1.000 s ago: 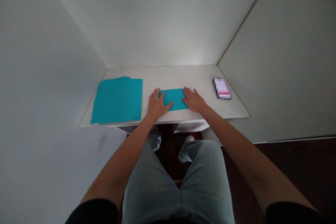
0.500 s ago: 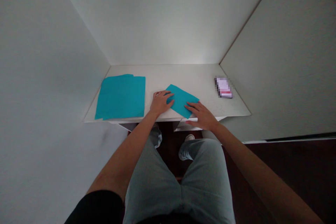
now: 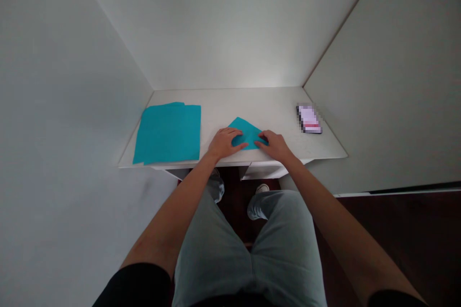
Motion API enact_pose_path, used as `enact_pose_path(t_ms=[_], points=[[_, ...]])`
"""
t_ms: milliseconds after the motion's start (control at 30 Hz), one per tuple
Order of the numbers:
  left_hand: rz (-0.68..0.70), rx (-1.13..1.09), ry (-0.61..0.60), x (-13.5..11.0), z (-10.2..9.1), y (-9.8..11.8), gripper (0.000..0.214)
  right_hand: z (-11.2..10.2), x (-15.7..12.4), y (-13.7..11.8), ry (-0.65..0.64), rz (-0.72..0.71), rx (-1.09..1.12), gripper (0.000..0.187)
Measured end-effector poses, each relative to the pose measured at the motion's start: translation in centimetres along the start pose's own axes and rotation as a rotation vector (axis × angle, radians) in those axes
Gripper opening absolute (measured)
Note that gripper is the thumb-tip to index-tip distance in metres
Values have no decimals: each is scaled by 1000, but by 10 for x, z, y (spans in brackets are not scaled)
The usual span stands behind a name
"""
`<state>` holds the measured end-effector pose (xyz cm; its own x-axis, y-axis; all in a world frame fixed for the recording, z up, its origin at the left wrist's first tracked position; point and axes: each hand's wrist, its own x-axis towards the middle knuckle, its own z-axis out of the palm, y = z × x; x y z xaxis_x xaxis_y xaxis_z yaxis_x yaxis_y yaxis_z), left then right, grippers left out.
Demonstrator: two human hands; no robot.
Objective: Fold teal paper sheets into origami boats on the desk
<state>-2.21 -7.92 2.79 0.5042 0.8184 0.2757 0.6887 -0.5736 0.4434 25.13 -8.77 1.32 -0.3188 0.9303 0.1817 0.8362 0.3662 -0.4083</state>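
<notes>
A folded teal paper (image 3: pixel 245 131) lies near the front edge of the white desk (image 3: pixel 252 103), turned so one corner points away from me. My left hand (image 3: pixel 225 142) rests on its left part with the fingers laid flat over the paper. On the paper's right part lies my right hand (image 3: pixel 275 144), fingers stretched toward the left hand and pressing down. Both hands are close together, almost touching across the paper.
A stack of flat teal sheets (image 3: pixel 168 132) lies on the desk's left side. A phone (image 3: pixel 309 119) lies at the right, near the wall. White walls close in the desk on the left, back and right. My knees are under the front edge.
The folded paper was turned from square-on to a diagonal, corner-away position. My right hand drew back to the desk's edge, then came up again onto the paper; my left hand stayed on it.
</notes>
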Motion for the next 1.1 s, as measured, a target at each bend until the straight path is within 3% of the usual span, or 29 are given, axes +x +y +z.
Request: enact_pose_path(t_ms=[200, 400, 533, 700, 833, 933, 1100], points=[[-2, 32, -26, 1, 0, 0, 42, 7, -10, -27, 193, -16, -133, 47], [-3, 40, -18, 2, 5, -3, 42, 26, -49, -57, -37, -216, -100, 69], [0, 63, -11, 1, 6, -4, 46, 29, -62, -46, -86, -203, -119, 79], [1, 67, -31, 0, 5, -3, 52, 12, -63, -13, -90, -165, -190, 82], [17, 59, -38, 0, 4, -3, 55, -1, -58, 5, -93, -40, -291, 85], [21, 50, -35, 0, 5, -4, 56, 0, -52, 1, -33, 40, -332, 84], [31, 53, -13, 0, 9, -4, 57, 19, -36, -19, -25, -27, -235, 70]])
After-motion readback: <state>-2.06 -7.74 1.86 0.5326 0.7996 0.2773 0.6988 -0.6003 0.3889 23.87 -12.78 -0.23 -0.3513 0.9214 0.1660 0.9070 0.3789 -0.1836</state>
